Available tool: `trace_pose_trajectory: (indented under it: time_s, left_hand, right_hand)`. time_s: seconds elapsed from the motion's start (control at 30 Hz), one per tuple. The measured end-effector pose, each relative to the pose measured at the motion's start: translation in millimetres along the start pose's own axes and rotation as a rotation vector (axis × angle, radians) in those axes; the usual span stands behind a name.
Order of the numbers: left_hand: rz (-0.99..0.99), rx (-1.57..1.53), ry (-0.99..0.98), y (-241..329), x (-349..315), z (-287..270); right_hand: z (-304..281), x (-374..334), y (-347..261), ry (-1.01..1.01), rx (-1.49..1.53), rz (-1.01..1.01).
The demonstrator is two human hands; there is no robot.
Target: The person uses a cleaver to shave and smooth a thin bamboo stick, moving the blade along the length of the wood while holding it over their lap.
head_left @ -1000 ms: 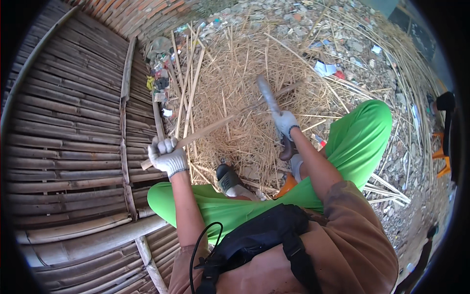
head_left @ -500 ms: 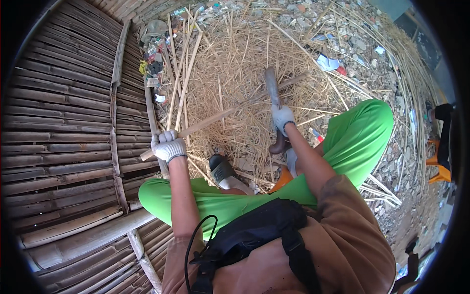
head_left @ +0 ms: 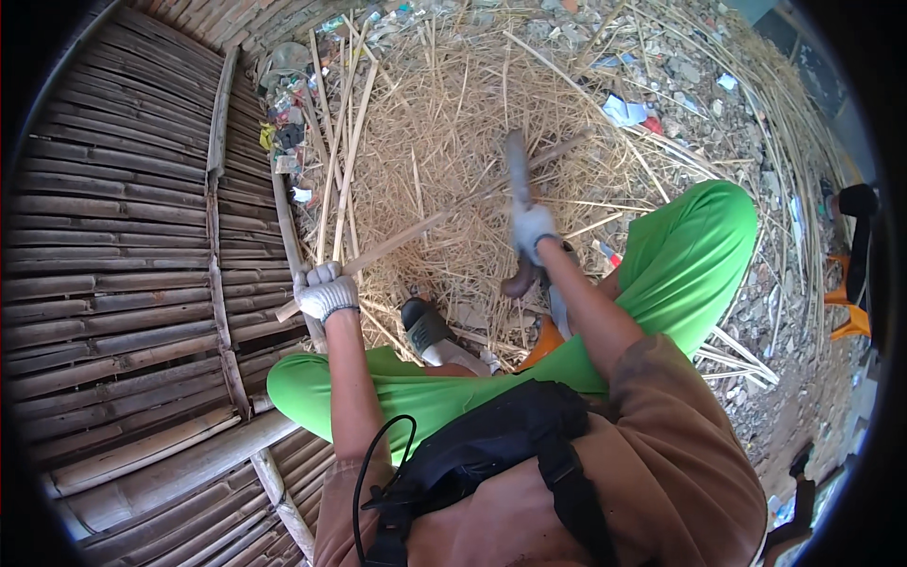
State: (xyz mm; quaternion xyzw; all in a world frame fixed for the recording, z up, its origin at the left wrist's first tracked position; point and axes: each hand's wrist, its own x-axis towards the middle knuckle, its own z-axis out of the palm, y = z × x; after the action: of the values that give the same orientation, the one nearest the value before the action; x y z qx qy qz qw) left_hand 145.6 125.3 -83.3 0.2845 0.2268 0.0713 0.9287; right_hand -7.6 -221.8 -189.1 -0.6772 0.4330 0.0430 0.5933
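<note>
My left hand (head_left: 328,291), in a white knitted glove, is closed around a bamboo strip (head_left: 406,239) near its lower left end. The strip slants up and away to the right over the straw-like shavings. Also gloved in white, my right hand (head_left: 534,231) grips a long knife (head_left: 519,170) with a dull grey blade pointing away from me. Its dark, hooked handle end (head_left: 519,284) sticks out below the fist. The blade crosses the strip's far part; whether they touch I cannot tell. My fingers on the handle are partly hidden.
Bamboo shavings (head_left: 444,123) cover the ground ahead, with loose strips (head_left: 345,151) at the far left. A bamboo slat panel (head_left: 123,255) stands along my left. Rubble and litter (head_left: 699,104) lie to the right. My sandalled foot (head_left: 430,323) is close below the strip; an orange chair (head_left: 848,321) shows far right.
My right hand and the knife have shifted slightly left along the strip. The view has tilted a little; my left hand still holds the strip in about the same place.
</note>
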Motion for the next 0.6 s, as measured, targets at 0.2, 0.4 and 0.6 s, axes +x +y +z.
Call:
trace_pose_trajectory:
  time_s: [0.2,0.4,0.6]
  left_hand:
    - [0.026,0.100,0.022,12.2,7.9,-8.7]
    - [-0.098,0.024,0.089,-18.1,20.3,-7.0]
    - [0.015,0.070,-0.061,17.3,25.6,-21.6]
  right_hand:
    - [61.9,-44.3,-4.1,-0.161,-0.186,-0.293]
    - [-27.3,31.7,30.6,0.123,0.071,0.071]
    - [62.6,-51.8,-4.5,-0.207,-0.087,-0.230]
